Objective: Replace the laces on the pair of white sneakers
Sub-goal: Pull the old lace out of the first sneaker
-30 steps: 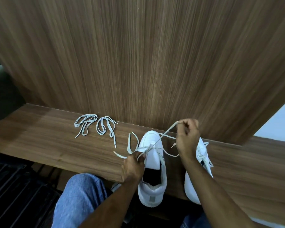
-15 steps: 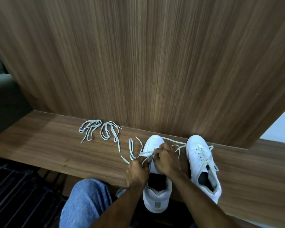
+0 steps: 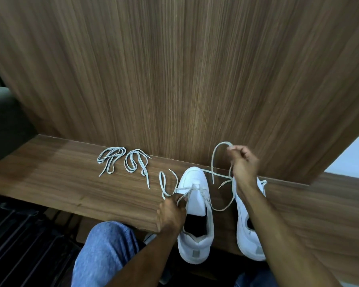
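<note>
Risk first: lace pulled up and right of centre by right hand, pinched shut on the strand near its tip; too hard a tug could drag the other end out of the bottom eyelets, or slide the left sneaker toward the shelf edge, heel already overhanging. Left hand closed on the lace's other run at the lower eyelets, low centre of the frame, holding the shoe steady. Loose tail looping left of the toe could snag underhand. Right sneaker just beside, partly under the forearm; whether laced, cannot tell for sure. Two spare laces coiled at centre left, well apart from the shoes. Containers: none in sight; both shoe openings dark, nothing seen inside.
</note>
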### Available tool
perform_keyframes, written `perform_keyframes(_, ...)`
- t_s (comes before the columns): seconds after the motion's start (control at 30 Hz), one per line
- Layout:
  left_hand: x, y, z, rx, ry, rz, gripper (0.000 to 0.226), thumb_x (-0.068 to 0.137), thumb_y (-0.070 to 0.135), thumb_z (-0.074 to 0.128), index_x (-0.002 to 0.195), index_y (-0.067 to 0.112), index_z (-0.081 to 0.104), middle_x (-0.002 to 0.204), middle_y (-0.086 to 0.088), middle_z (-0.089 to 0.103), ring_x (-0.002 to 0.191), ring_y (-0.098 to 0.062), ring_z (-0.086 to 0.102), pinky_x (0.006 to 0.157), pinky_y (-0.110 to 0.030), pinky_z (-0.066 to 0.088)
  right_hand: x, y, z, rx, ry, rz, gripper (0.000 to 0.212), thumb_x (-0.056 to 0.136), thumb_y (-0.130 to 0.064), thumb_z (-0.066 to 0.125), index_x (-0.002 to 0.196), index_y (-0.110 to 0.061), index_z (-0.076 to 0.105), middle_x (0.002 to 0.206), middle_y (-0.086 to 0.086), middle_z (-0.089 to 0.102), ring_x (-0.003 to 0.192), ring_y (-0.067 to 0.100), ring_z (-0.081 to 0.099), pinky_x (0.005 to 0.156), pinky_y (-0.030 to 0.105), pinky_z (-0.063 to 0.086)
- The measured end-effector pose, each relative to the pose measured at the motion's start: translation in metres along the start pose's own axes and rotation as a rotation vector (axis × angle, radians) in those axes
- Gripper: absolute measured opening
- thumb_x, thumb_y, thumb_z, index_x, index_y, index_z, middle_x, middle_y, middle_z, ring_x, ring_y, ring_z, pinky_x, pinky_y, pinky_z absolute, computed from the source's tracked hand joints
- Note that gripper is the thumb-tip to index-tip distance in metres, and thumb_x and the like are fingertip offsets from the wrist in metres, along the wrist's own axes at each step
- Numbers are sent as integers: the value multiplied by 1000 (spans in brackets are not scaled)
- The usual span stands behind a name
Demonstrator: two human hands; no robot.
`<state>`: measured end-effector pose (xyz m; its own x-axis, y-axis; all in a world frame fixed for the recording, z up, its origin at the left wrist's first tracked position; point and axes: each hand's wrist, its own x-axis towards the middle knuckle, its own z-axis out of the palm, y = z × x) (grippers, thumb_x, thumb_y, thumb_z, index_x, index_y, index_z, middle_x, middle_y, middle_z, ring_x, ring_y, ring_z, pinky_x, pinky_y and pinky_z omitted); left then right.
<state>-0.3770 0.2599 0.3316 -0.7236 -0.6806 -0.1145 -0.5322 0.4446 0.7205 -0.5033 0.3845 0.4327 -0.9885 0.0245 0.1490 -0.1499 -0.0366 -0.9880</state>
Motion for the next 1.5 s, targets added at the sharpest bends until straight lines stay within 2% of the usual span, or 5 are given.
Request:
perform_keyframes(0.4, 2, -3, 1, 31, -17, 33, 21, 90, 45, 54, 99, 29, 66, 100, -11, 69, 96, -36, 63, 76, -37, 49, -31, 79, 10, -1153, -447, 63, 19, 82, -22, 54, 92, -21, 71, 100, 7, 71, 104, 32, 62, 83, 34, 51)
perform_keyframes(0.9, 3, -6, 5, 32, -13, 40, 23, 91, 47, 53, 104, 33, 66, 101, -9, 70, 97, -36, 63, 80, -36, 49, 9, -95, 1, 490, -252, 45, 14, 96, -8, 52, 86, -12, 62, 81, 5, 70, 75, 18, 68, 83, 37, 55)
perform_keyframes(1.07, 3, -4, 4, 51, -24, 56, 25, 92, 48, 51, 104, 32, 66, 101, -8, 70, 98, -36, 63, 80, -37, 49, -2, -29, 12, -100, -316, 18, 15, 97, -13, 55, 97, -23, 65, 71, 0, 58, 49, 6, 48, 47, 24, 44)
perform_keyframes(1.27, 4, -5, 4, 68, -36, 54, 27, 92, 49, 49, 105, 32, 66, 102, -9, 69, 98, -36, 63, 80, -38, 50, -29, 72, 2, -1119, -592, 14, 22, 87, -22, 57, 103, -22, 72, 111, 4, 70, 106, 28, 63, 83, 30, 50)
perform_keyframes(1.5, 3, -2, 1, 78, -33, 59, 25, 92, 47, 50, 104, 32, 66, 102, -9, 69, 98, -34, 63, 78, -36, 49, -28, 74, -3, -1147, -551, 102, 13, 85, -24, 52, 74, -20, 59, 104, 8, 68, 103, 33, 61, 75, 31, 45)
